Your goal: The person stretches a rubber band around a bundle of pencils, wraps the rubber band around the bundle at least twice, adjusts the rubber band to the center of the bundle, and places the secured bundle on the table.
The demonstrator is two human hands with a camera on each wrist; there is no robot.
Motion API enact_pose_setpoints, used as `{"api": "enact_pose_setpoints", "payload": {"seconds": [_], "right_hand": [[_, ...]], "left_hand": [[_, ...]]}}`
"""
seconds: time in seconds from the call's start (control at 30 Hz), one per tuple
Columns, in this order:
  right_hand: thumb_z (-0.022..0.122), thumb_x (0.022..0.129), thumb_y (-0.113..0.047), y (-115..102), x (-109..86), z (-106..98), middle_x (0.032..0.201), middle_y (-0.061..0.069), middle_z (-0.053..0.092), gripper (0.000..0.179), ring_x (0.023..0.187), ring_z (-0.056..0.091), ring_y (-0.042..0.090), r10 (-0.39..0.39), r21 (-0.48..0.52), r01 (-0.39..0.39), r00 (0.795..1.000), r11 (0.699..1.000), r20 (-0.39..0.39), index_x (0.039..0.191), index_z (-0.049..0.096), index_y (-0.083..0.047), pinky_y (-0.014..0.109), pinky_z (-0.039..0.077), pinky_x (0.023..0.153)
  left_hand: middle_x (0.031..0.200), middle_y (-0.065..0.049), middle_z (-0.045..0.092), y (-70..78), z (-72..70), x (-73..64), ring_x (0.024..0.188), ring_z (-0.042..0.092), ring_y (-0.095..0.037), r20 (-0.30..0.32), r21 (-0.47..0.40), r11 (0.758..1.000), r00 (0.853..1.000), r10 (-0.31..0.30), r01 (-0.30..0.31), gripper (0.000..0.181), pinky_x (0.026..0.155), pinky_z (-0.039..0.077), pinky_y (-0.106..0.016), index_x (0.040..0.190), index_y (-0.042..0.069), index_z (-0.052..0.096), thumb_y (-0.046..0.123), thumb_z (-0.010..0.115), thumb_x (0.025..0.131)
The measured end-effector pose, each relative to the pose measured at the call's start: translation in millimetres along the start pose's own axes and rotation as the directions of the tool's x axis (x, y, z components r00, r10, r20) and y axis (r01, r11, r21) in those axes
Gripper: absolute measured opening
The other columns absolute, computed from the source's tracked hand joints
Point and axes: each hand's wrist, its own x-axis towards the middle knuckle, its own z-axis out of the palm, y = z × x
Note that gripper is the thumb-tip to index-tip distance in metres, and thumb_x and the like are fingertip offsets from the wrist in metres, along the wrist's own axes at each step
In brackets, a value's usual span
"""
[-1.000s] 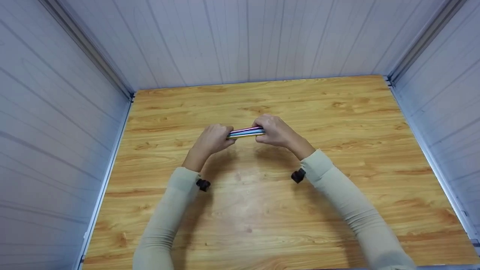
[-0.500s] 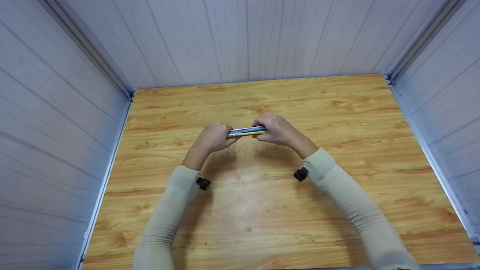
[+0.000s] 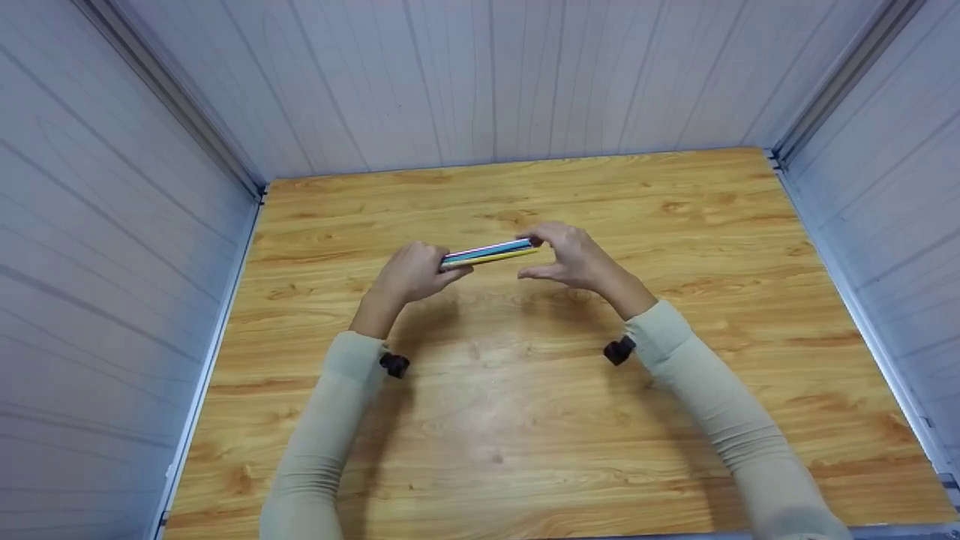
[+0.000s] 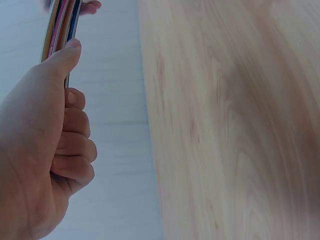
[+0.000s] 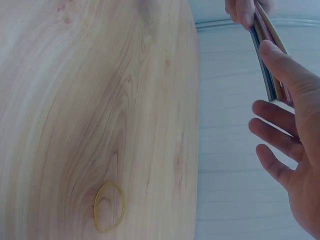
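Note:
My left hand (image 3: 409,271) grips one end of a bundle of coloured pencils (image 3: 491,253), its thumb laid along the near side. In the left wrist view, the fingers of the left hand (image 4: 35,125) are curled in below the pencils (image 4: 61,25). At the bundle's other end, my right hand (image 3: 576,259) is spread, with thumb and fingers apart and the fingertips right at the pencil ends. From the right wrist, the thumb of the right hand (image 5: 307,135) overlaps the pencils (image 5: 274,82), while the other fingers stand loose below their ends. Blue, yellow and pink pencils show.
A thin yellow rubber band (image 5: 95,207) lies on the wooden tabletop (image 5: 145,125). Pale panel walls (image 3: 480,82) enclose the table at the back and on both sides. Small black devices sit at both sleeve cuffs, such as the right device (image 3: 619,350).
The right hand has loosened from the pencils and drawn right, its thumb dropping away. The left hand has shifted slightly left with the bundle, whose right end tilts up and shows more length.

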Motion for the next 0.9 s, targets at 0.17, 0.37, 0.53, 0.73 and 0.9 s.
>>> {"api": "enact_pose_setpoints", "payload": {"seconds": [0.17, 0.37, 0.53, 0.73, 0.9], "right_hand": [[0.079, 0.106, -0.011, 3, -11.9, 0, 0.155, 0.028, 0.067, 0.063, 0.145, 0.065, 0.044, 0.158, 0.347, -0.110, 0.981, 0.931, -0.112, 0.162, 0.055, 0.004, 0.057, 0.058, 0.116], [0.057, 0.112, 0.004, -11, -24.2, 13, 0.176, 0.036, 0.038, 0.066, 0.168, 0.039, 0.049, 0.290, 0.696, -0.104, 0.945, 0.710, -0.154, 0.170, 0.028, 0.015, 0.034, 0.046, 0.131], [0.052, 0.110, 0.007, -18, -29.8, 24, 0.183, 0.035, 0.018, 0.073, 0.174, 0.019, 0.050, 0.258, 0.751, -0.044, 0.951, 0.658, -0.171, 0.172, 0.015, 0.017, 0.060, 0.025, 0.138], [0.052, 0.110, 0.004, -15, -29.2, 32, 0.186, 0.032, 0.013, 0.075, 0.176, 0.013, 0.050, 0.233, 0.722, 0.004, 0.945, 0.692, -0.229, 0.173, 0.013, 0.015, 0.061, 0.018, 0.142], [0.051, 0.110, 0.001, -16, -23.4, 36, 0.187, 0.031, 0.011, 0.077, 0.177, 0.012, 0.047, 0.220, 0.735, 0.039, 0.942, 0.677, -0.252, 0.175, 0.010, 0.013, 0.058, 0.015, 0.144]], "left_hand": [[0.065, 0.005, 0.039, -11.2, -9.3, -2.8, 0.058, 0.038, -0.013, -0.013, -0.009, 0.999, 0.999, -0.037, 0.037, 0.054, 0.058, 0.033, -0.031, 0.078, 0.015, 0.052, 0.055, 0.064, 0.113], [0.067, 0.004, 0.044, -15.0, -14.1, -0.1, 0.060, 0.042, -0.015, -0.014, -0.013, 0.997, 0.997, -0.081, 0.081, 0.055, 0.059, 0.035, -0.032, 0.078, 0.016, 0.053, 0.057, 0.064, 0.112], [0.067, 0.004, 0.043, -11.9, -15.8, 1.5, 0.060, 0.042, -0.016, -0.028, -0.009, 0.997, 0.997, -0.074, 0.074, 0.055, 0.059, 0.035, -0.033, 0.077, 0.016, 0.052, 0.058, 0.065, 0.112], [0.065, 0.005, 0.040, -7.4, -13.8, 6.5, 0.059, 0.038, -0.014, -0.028, 0.003, 0.999, 0.998, -0.053, 0.053, 0.056, 0.058, 0.033, -0.032, 0.076, 0.017, 0.050, 0.057, 0.065, 0.112], [0.065, 0.005, 0.040, -1.4, -11.2, 11.9, 0.059, 0.039, -0.014, -0.028, 0.002, 0.999, 0.999, -0.045, 0.045, 0.055, 0.059, 0.033, -0.032, 0.077, 0.017, 0.051, 0.058, 0.065, 0.112]]}}
